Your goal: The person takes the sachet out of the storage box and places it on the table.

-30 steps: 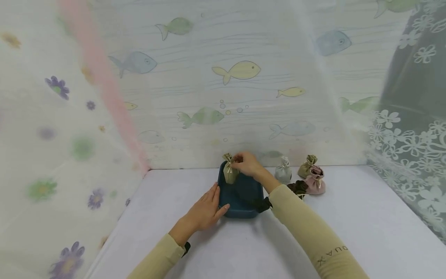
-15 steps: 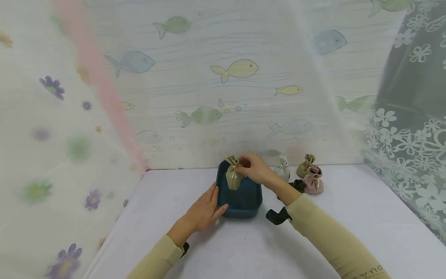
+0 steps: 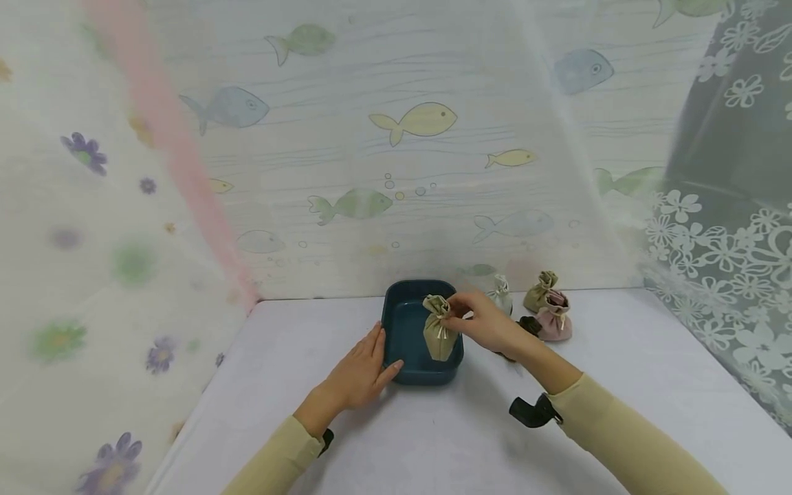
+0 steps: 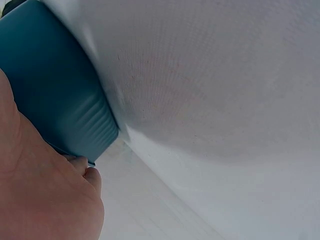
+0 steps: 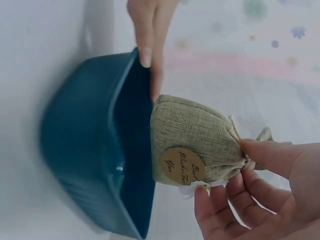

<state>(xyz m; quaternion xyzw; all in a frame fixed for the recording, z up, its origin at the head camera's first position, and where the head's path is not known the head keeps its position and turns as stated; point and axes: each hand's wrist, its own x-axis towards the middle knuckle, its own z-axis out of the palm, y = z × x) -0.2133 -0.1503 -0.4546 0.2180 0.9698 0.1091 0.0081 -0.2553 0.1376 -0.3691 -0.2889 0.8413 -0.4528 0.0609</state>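
In the head view a blue-green rectangular tub (image 3: 402, 337) stands on the white-covered table. My left hand (image 3: 355, 375) lies along its left side with straight fingers, the thumb at the near rim. My right hand (image 3: 485, 322) pinches a greenish-beige drawstring pouch (image 3: 439, 340) by its tied neck, over the right part of the tub. In the right wrist view the pouch (image 5: 192, 135) carries a round brown paper tag (image 5: 182, 166) with handwriting-style print. The left wrist view has the tub's ribbed outer wall (image 4: 65, 85) beside my left hand (image 4: 45, 195).
To the right of the tub stand a grey-white pouch (image 3: 502, 295), an olive pouch (image 3: 538, 292) and a pink pouch (image 3: 555, 324). A dark pouch (image 3: 529, 325) is partly hidden behind my right hand. A fish-printed curtain (image 3: 353, 151) hangs behind the table.
My right hand has moved the beige pouch from the tub's far left corner toward the right and nearer to me. The left hand stays at the tub's side.
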